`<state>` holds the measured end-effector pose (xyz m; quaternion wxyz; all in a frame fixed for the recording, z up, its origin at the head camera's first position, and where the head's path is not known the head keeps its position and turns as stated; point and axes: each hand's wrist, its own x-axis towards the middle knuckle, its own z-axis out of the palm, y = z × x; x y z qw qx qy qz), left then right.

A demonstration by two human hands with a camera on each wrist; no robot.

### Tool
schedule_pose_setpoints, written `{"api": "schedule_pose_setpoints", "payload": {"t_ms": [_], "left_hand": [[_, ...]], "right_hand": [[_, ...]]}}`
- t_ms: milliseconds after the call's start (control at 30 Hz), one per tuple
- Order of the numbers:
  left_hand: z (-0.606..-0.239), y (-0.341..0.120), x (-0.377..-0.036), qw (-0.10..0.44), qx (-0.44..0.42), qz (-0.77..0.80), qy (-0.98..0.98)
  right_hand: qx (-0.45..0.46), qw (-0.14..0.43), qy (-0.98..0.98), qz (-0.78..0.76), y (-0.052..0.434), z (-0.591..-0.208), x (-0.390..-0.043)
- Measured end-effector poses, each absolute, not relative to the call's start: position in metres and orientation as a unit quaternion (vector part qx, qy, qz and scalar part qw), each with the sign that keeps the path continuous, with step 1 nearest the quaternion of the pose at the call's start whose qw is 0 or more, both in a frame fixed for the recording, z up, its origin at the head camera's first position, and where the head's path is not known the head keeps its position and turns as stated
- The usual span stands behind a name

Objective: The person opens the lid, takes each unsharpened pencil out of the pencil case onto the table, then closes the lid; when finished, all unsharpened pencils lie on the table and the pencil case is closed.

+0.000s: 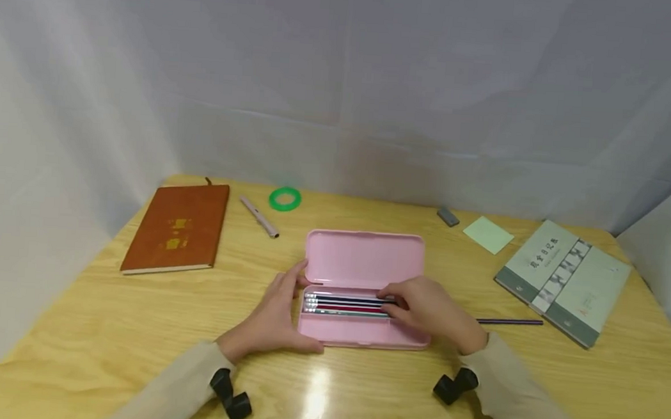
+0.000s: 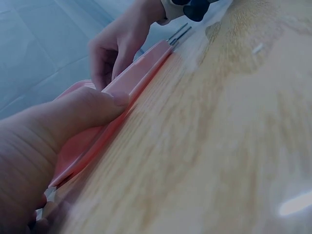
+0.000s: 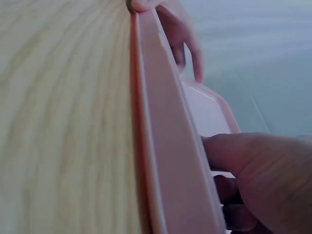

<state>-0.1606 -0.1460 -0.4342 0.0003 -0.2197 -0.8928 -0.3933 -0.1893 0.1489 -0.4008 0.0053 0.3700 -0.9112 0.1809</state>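
Note:
An open pink pencil case [image 1: 358,347] lies on the table, its lid [image 1: 365,259] folded back. Several pencils [image 1: 347,305] lie side by side in its rear compartment, silvery ends to the left; the front compartment shows bare pink. My left hand [image 1: 274,311] grips the case's left end, thumb along the front edge and fingers behind. Inside the right part of the case, my right hand [image 1: 427,308] has thumb and curled fingers at the pencils and pinches one, its fingertips partly hidden. Right of the case, a dark pencil [image 1: 510,321] lies partly behind my right wrist.
A brown notebook [image 1: 179,225], a pale pen [image 1: 259,217] and a green tape ring [image 1: 285,199] lie at the back left. Toward the back right are a grey eraser [image 1: 448,216], a light green sticky note [image 1: 488,235] and a grey-green notebook [image 1: 564,281]. Pale curtains [image 1: 342,94] hang behind the table.

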Motion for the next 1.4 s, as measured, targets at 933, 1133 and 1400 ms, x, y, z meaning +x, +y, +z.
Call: {"api": "schedule_pose_setpoints", "payload": {"t_ms": [933, 1133, 1400], "left_hand": [[-0.432, -0.142, -0.162, -0.006, -0.217, -0.408, -0.887], [-0.434, -0.143, -0.164, -0.001, -0.223, -0.409, -0.885], [-0.439, -0.145, -0.165, 0.004, -0.229, -0.41, -0.883]], "right_hand": [[0.254, 0.21, -0.919, 0.216, 0.263, -0.413, -0.14], [0.187, 0.188, -0.946, 0.188, 0.312, -0.421, -0.118], [0.176, 0.152, -0.959, 0.16, 0.304, -0.429, -0.117]]}}
